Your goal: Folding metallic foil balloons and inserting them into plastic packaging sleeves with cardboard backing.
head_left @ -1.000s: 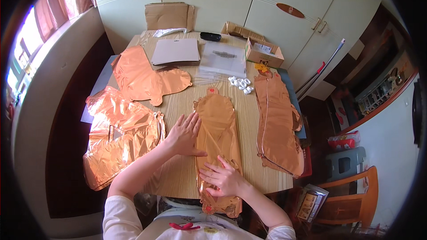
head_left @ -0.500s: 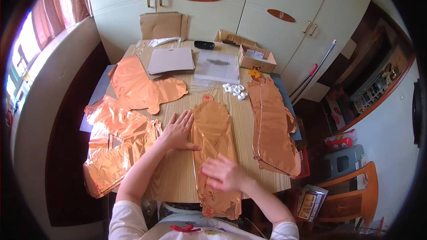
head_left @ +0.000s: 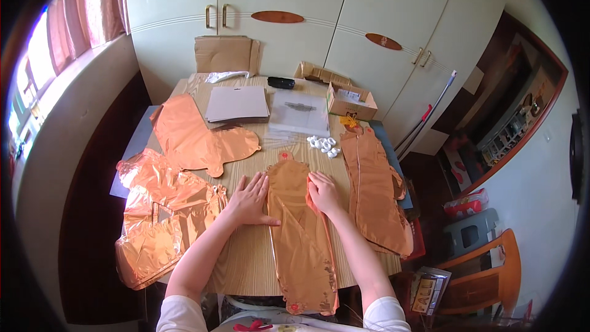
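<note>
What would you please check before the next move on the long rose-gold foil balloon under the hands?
1. Left hand flat at the edge of the middle foil balloon: ok.
2. Right hand flat on it: ok.
3. Balloon fully on the table: not ok, its near end hangs over the edge.
4. Apart from the right balloon: ok.
5. White rings clear of it: ok.
6. Air fully out: cannot tell.

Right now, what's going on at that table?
A person is pressing both palms on a long, flat copper-coloured foil balloon lying down the middle of the light wooden table. The left hand rests flat at its left edge, the right hand on its upper right side. More flat copper foil balloons lie on either side, and small white plastic pieces sit beyond.
</note>
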`<action>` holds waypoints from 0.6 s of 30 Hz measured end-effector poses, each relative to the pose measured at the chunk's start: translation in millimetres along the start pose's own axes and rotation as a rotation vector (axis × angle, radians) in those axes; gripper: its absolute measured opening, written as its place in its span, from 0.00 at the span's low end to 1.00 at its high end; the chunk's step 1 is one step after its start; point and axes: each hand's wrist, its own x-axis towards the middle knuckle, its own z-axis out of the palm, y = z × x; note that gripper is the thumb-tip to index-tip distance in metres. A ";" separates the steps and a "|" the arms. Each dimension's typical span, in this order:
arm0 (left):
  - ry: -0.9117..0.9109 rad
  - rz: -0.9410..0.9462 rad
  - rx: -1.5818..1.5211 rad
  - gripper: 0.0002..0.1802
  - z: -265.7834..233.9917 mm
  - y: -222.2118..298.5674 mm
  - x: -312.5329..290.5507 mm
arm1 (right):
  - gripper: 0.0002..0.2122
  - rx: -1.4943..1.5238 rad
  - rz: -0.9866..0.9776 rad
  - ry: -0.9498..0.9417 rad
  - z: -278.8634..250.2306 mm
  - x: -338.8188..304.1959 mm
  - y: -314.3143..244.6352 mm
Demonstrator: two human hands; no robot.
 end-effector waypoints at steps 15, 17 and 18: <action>0.009 0.012 -0.009 0.71 -3.2 1.4 -2.5 | 0.16 0.018 0.046 -0.117 -0.3 0.3 -7.1; 0.007 0.011 -0.001 0.71 -4.7 1.2 0.0 | 0.16 0.026 0.072 -0.143 -0.8 0.2 -6.8; 0.005 0.012 0.002 0.70 -5.4 1.3 1.5 | 0.17 0.032 0.083 -0.155 -1.6 1.0 -6.2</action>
